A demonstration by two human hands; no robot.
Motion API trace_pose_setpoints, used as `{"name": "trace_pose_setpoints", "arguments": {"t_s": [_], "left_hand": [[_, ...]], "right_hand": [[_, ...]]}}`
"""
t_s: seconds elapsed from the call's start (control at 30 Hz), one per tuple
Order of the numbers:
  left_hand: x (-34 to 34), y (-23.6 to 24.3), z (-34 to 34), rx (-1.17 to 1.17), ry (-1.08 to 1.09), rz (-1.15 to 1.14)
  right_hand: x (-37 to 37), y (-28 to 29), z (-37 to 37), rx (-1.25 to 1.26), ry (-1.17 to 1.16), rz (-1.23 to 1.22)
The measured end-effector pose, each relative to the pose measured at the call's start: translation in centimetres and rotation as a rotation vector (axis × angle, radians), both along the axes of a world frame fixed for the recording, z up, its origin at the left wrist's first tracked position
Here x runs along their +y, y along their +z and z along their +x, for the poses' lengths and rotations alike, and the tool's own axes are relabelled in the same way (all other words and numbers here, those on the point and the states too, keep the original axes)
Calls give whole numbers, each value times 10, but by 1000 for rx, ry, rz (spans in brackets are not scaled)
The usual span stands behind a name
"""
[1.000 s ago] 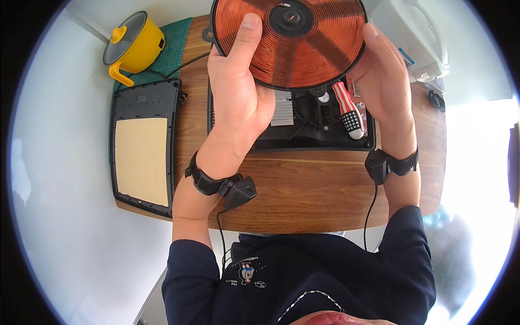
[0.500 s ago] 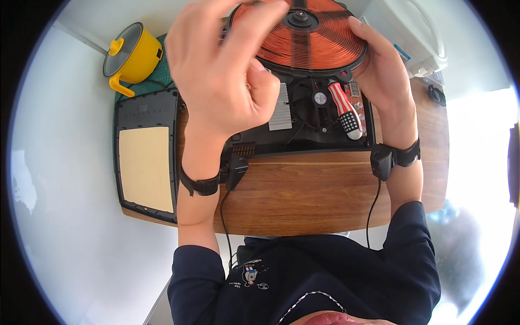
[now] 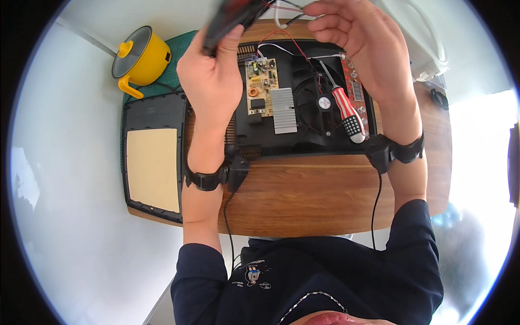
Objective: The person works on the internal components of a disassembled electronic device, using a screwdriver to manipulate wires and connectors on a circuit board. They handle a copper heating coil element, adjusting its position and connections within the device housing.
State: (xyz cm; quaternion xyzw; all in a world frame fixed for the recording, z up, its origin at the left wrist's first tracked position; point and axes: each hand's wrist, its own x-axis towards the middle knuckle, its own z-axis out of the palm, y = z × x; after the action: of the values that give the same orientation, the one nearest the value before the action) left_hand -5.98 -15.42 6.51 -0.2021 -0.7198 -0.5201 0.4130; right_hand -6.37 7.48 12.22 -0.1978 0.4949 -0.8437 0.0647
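My left hand (image 3: 211,81) grips the copper induction coil (image 3: 234,21), which is tilted on edge, blurred and partly cut off by the top of the picture. Thin dark and red wires (image 3: 284,6) run from the coil to my right hand (image 3: 374,54), whose fingertips are closed on them. Below both hands lies the open black induction cooker housing (image 3: 319,148). Inside it are a circuit board (image 3: 253,76), a ribbed heat sink (image 3: 284,111) and a black fan (image 3: 306,95). A screwdriver (image 3: 346,111) with a red-and-white striped handle rests across the fan and the red display board (image 3: 358,92).
To the left, a black cover panel (image 3: 157,111) with a cream sheet lies partly over a green mat (image 3: 179,49). A yellow electric pot (image 3: 149,57) stands behind it. At the back right is a white appliance (image 3: 425,43). A small black object (image 3: 439,98) lies near the table's right edge.
The coil has swung from nearly flat to on edge and moved up and left, now in my left hand. My right hand has shifted from its rim to the wires, exposing the circuit board.
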Motion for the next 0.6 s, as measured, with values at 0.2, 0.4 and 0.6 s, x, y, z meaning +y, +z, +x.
{"name": "trace_pose_setpoints", "arguments": {"t_s": [0.2,0.4,0.6], "left_hand": [[-4,-4,3,-218,-544,575],[7,-3,7,-299,-735,741],[13,-7,6,-408,-782,775]], "right_hand": [[-25,-1,15,704,-770,824],[-24,-5,18,953,-866,765],[-15,-3,18,1000,-923,828]]}}
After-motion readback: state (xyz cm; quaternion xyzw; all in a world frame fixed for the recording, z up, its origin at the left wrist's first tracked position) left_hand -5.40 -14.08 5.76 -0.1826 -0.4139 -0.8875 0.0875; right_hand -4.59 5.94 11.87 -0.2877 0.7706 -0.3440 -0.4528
